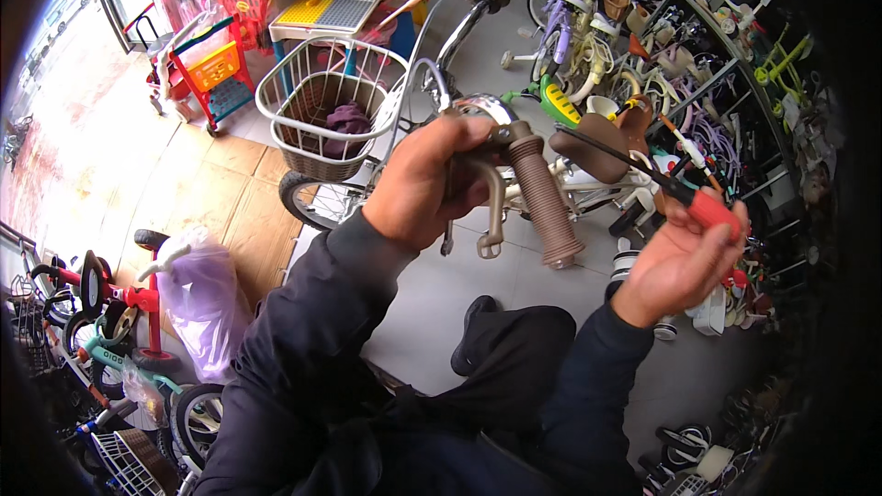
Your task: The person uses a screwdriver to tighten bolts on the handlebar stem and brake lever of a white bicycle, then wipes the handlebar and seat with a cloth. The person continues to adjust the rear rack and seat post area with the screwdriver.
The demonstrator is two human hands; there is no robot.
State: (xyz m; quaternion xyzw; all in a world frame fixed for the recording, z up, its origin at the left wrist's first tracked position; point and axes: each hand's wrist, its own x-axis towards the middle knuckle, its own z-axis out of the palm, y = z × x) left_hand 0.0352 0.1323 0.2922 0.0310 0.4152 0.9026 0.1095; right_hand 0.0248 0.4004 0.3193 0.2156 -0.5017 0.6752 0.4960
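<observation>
I have the left hand clamped on the brake lever at its mount; the thumb presses on top and the fingers curl underneath, partly hidden. The brown grip is just right of these fingers, slanting down and to the right, with no finger on it. I have the right hand closed on the red handle of a screwdriver, thumb against fingers. Its dark shaft runs up and left from those fingers, over the view of a brown saddle, and its tip shows near the grip's upper end; I cannot tell the depth between them.

Left of and beyond the left fingers, I note a white-rimmed basket holding a purple cloth, with a tyre beneath. Farther left lies cardboard; nearer the wearer than that hand's fingers, on the left, stands a purple bundle in plastic. Below the fingers, a dark shoe rests on floor tiles.
</observation>
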